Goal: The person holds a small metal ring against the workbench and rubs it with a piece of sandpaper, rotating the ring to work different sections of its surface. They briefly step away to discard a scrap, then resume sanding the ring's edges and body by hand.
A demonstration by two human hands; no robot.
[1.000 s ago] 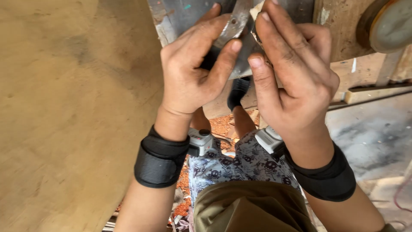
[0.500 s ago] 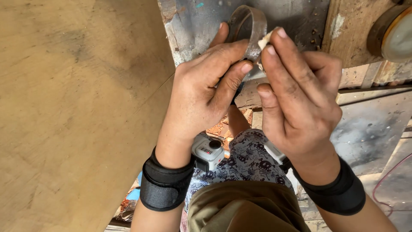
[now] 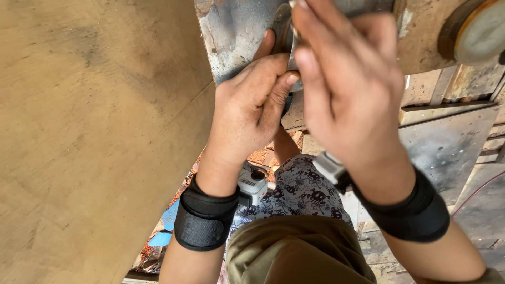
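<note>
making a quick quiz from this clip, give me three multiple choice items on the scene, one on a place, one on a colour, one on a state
1. Where is the large tan board?
A. on the left of the view
B. on the right of the view
C. lying across the person's knees

2. What colour are the wrist bands?
A. white
B. black
C. red

3. How are the two hands placed?
A. far apart at the view's edges
B. resting flat on the board
C. raised close together at a metal ring

Answers:
1 A, the tan board fills the left side.
2 B, the wrist bands on both arms are black.
3 C, the left hand and the right hand meet at the metal ring near the top, with the left fingers closed on it; the right hand's grip is blurred.
</note>
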